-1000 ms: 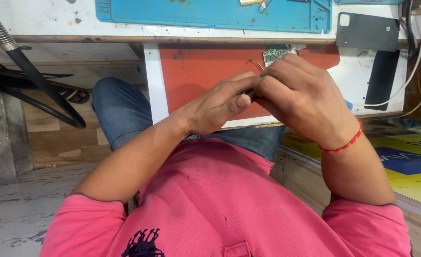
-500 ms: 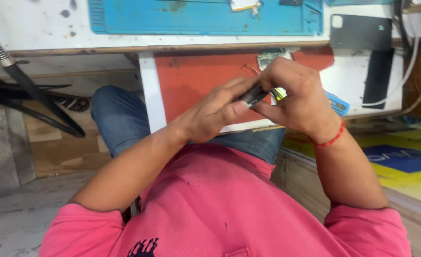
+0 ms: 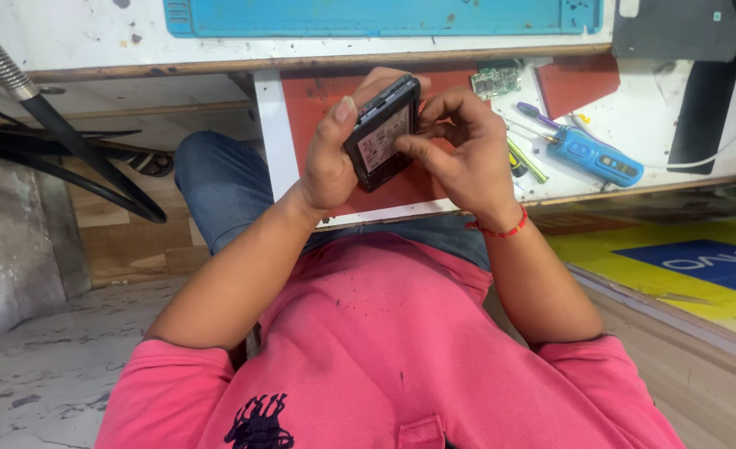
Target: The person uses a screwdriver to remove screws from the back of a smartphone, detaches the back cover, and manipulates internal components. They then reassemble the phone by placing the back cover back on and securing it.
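My left hand [image 3: 334,154] grips a small black phone [image 3: 382,131] with its back cover off, so a label on the inside faces up. The phone is held tilted above a pulled-out drawer tray [image 3: 278,141] with a red mat. My right hand [image 3: 459,150] rests its fingers on the phone's right edge and lower part, thumb and fingertips pressing on it. A red thread is tied around my right wrist.
In the drawer lie a small green circuit board [image 3: 495,81], a blue tool [image 3: 594,158], screwdrivers [image 3: 524,158] and a white cable [image 3: 721,150]. A blue work mat [image 3: 384,17] covers the bench above. Black hoses [image 3: 60,141] hang at left. A yellow and blue board [image 3: 684,266] sits at right.
My hands have come apart from a tight clasp. The phone now shows plainly, turned with its open back facing up, and the view has shifted so the drawer's tools are visible.
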